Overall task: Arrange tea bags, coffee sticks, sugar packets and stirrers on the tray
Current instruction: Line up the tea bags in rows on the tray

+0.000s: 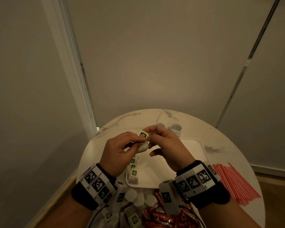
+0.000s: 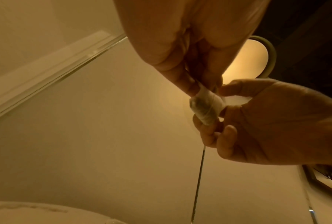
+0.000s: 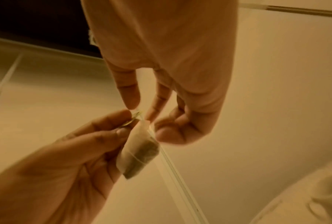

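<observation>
Both hands are raised above the white tray (image 1: 176, 163) and share one tea bag (image 1: 142, 148), a white pouch with a green tag (image 1: 142, 134). My left hand (image 1: 137, 142) pinches the tag and the top of the pouch between thumb and forefinger. My right hand (image 1: 151, 136) pinches the same bag from the right side. In the left wrist view the tea bag (image 2: 205, 107) hangs between my left hand (image 2: 199, 89) and the curled right hand (image 2: 224, 109). In the right wrist view the tea bag (image 3: 140, 154) dangles below the right hand (image 3: 151, 121). A row of tea bags (image 1: 133, 170) lies along the tray's left edge.
Loose tea bags (image 1: 132, 201) and red coffee sticks (image 1: 161, 216) are heaped at the round marble table's (image 1: 220, 145) near edge. Red-and-white stirrers (image 1: 234, 183) lie right of the tray. Two white cups (image 1: 175, 129) stand behind it. Walls close in beyond the table.
</observation>
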`<state>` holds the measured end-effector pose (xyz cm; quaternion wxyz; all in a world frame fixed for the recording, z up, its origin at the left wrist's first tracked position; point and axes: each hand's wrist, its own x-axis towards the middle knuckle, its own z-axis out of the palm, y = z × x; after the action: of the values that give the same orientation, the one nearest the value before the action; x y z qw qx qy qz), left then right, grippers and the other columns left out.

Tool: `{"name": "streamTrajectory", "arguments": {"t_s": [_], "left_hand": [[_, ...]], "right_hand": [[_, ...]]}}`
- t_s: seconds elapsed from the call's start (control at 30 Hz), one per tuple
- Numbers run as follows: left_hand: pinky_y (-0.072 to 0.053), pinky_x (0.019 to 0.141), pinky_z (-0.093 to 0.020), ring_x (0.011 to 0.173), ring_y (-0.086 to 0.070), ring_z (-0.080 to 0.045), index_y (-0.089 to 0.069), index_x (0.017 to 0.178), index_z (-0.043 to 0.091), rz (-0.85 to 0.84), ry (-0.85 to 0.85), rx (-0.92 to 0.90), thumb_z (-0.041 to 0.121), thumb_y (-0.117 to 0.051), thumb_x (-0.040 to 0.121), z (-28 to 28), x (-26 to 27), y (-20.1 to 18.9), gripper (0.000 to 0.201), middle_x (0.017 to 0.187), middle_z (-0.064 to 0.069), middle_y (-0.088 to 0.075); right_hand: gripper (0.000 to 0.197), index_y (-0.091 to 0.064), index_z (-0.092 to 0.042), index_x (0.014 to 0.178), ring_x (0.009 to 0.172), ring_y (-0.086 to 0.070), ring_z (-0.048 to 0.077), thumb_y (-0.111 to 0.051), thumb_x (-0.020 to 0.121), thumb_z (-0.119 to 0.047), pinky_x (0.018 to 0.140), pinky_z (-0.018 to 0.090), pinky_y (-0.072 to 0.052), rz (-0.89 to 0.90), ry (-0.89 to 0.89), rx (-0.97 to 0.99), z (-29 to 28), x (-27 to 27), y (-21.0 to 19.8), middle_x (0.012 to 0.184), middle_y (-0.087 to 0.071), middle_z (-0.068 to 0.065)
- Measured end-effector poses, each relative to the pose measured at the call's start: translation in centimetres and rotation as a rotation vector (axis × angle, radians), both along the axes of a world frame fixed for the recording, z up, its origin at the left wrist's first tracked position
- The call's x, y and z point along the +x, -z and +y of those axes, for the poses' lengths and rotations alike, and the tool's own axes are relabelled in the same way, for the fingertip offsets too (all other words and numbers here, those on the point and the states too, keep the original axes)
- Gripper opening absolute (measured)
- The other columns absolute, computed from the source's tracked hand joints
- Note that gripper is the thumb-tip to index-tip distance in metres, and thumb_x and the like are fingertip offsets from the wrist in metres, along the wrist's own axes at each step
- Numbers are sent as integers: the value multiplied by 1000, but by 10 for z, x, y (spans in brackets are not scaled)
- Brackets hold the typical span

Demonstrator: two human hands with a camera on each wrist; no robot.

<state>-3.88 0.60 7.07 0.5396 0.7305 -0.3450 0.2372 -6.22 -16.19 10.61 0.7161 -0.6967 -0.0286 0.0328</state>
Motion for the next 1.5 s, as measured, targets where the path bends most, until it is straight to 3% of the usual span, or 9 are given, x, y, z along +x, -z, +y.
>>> {"name": "streamTrajectory", "arguments": {"t_s": [0.13, 0.23, 0.43, 0.6, 0.73, 0.83, 1.17, 1.33, 1.5], "left_hand": [[-55, 69, -25, 82, -66, -11, -72, 88, 19, 61, -32, -7, 11, -63, 83, -2, -3, 1, 13, 86, 11, -69], [-56, 68, -29, 84, -65, -12, -66, 92, 29, 254, -42, -120, 5, -66, 78, -7, -9, 1, 28, 90, 12, -67], [-57, 77, -36, 80, -66, -20, -53, 121, 30, 511, -28, -275, -9, -66, 81, -12, -10, -5, 57, 104, 5, -66], [-55, 80, -32, 85, -71, -18, -58, 123, 14, 660, -11, -344, -9, -63, 82, -12, -9, -6, 47, 89, -3, -73], [-56, 82, -45, 83, -71, -27, -63, 110, 17, 692, -44, -398, -7, -65, 81, -10, -10, -5, 37, 86, -12, -72], [-56, 85, -48, 86, -69, -31, -65, 106, 18, 702, -76, -422, -4, -66, 82, -10, -9, -4, 33, 89, -17, -70], [-55, 68, -28, 75, -68, -16, -66, 101, 19, 665, -117, -485, -3, -66, 82, -18, -11, -4, 29, 79, -7, -67], [-58, 73, -33, 79, -70, -20, -66, 105, 21, 665, -89, -519, -1, -63, 86, -21, -15, -4, 29, 85, -14, -67], [-54, 62, -22, 71, -69, -11, -65, 107, 19, 665, -78, -546, -1, -58, 90, -25, -18, -3, 27, 84, -11, -63]], "right_hand": [[7, -71, -17, 88, 74, -54, 8, -67, 86, -10, 62, 20, -41, -230, 95, -177, 3, 1, 2, 88, -65, 7], [4, -70, -14, 85, 63, -49, 7, -68, 86, -10, 56, 17, -39, -271, 107, -191, 1, 3, -2, 82, -62, 19], [9, -70, -15, 86, 58, -52, 10, -65, 88, -8, 52, 27, -44, -275, 84, -207, -1, 0, -2, 65, -59, 6], [17, -74, -16, 87, 73, -61, 8, -63, 86, -5, 62, 25, -51, -310, 55, -307, -5, -1, 1, 82, -71, -3], [13, -76, -19, 85, 68, -57, 0, -68, 85, -9, 64, 14, -42, -356, 131, -419, -5, -2, 6, 77, -69, -10], [18, -75, -20, 88, 78, -59, -4, -66, 86, -5, 69, 8, -42, -446, 164, -558, -2, -3, 9, 82, -67, -15], [15, -66, -23, 87, 69, -56, 6, -60, 89, -10, 64, 22, -47, -494, 234, -711, 8, -6, 13, 80, -65, -12], [16, -66, -25, 87, 69, -56, 1, -60, 90, -10, 64, 13, -43, -438, 249, -679, 6, -7, 14, 81, -64, -15], [12, -68, -23, 90, 71, -53, 1, -61, 91, -13, 67, 15, -42, -447, 241, -728, 9, -7, 18, 81, -63, -16]]}}
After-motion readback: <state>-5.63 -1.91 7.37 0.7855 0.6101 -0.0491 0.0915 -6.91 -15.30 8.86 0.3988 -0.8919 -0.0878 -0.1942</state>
